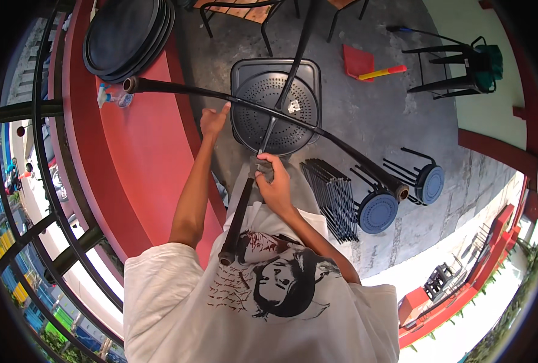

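Observation:
A black metal cross-shaped base (335, 138) with long legs is held up in front of me, its legs spreading far, left, right and toward my chest. My right hand (275, 186) is closed around the near leg, with a small grey piece that looks like cloth (265, 170) pressed against the metal. Just below the left leg is my left hand (213, 123), fingers curled, thumb tip at the bar's edge; whatever its fingers hold is hidden. Behind the crossing sits a black perforated round seat (252, 124) on a square-cornered black piece, with a small white scrap (293, 106) on it.
On the red ledge (141, 160) at left lie stacked black round tops (123, 39) and a spray bottle (118, 97). A red dustpan (358, 60), blue-seated stools (378, 213), stacked black metal frames (330, 196) and an overturned stool (456, 66) stand on the grey floor.

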A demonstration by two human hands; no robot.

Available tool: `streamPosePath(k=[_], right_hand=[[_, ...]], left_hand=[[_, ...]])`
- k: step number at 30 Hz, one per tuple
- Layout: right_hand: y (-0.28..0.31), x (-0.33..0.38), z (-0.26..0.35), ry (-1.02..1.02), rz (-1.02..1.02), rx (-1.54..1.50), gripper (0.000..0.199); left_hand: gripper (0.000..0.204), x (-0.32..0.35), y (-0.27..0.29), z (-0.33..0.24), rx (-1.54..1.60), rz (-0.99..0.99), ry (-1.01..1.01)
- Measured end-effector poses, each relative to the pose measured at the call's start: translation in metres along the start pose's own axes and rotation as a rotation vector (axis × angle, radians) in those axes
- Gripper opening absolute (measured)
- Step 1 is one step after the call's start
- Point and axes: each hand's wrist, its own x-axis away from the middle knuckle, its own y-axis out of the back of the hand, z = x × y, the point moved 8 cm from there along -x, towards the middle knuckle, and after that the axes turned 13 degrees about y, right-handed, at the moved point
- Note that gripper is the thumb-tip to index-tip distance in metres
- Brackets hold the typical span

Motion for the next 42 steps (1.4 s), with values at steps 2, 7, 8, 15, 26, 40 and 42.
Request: streamPosePath(k=[2,7,8,15,26,40,42], right_hand=[[0.016,0.009,-0.019,-0.134,0.067,-0.047,0.038],[0.121,0.071,-0.112,-0.510,-0.022,-0.098,0.037],[0.162,0.087,-0.138,-0.590,-0.208,-0.036,0.042],[0.244,-0.061,-0.038,-0.134,-0.625,0.041,0.033],[0.102,-0.038,-0.041,-0.291,-0.069,-0.030,0.069],[0.077,-0.081,-0.091,-0.226,-0.190,-0.006,0.034],[0.075,-0.110,-0.087,-0.256,-0.187,0.109,0.038]], left_hand=[[0.066,0.008,0.000,0.009,0.046,0.069,-0.002],[0.068,0.074,-0.007,0.107,-0.157,0.567,-0.316],[0.077,0.102,-0.003,0.113,-0.222,0.609,-0.357],[0.080,0.195,0.002,0.044,-0.069,0.730,-0.500],[0.050,0.094,0.035,0.025,0.102,0.610,-0.466],[0.023,0.111,0.009,-0.026,0.441,0.151,-0.370],[0.018,0.128,-0.010,-0.037,0.315,0.238,-0.461]])
